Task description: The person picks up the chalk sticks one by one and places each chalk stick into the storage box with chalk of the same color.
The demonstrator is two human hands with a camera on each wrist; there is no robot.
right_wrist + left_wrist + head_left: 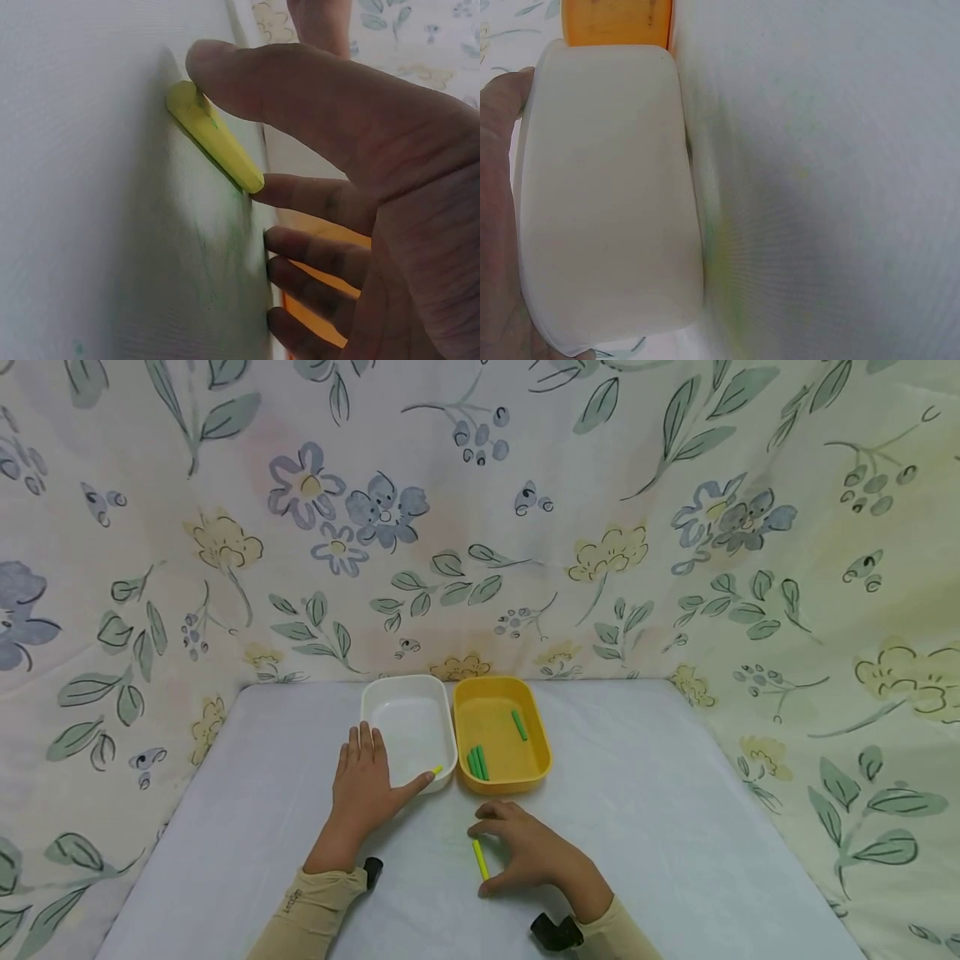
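A yellow chalk stick (pixel 481 860) lies between the thumb and index finger of my right hand (pixel 528 852), one at each end. In the right wrist view the thumb overlaps one end of the chalk (pixel 217 142) and the index fingertip meets the other, low over the cloth. My left hand (pixel 367 789) rests on the white tray (pixel 408 681), its fingers straight over the left side and its thumb along the front rim. Beside that thumb tip, another yellow piece (pixel 438 770) shows inside the tray. From the left wrist, the white tray's outer wall (pixel 607 195) fills much of the view.
Right beside the white tray stands a yellow tray (pixel 542 735) with several green sticks (pixel 519 725) inside. Both sit on a white cloth-covered table (pixel 645 793), near a floral curtain (pixel 465 510) at the back. Faint green and yellow smudges mark the cloth.
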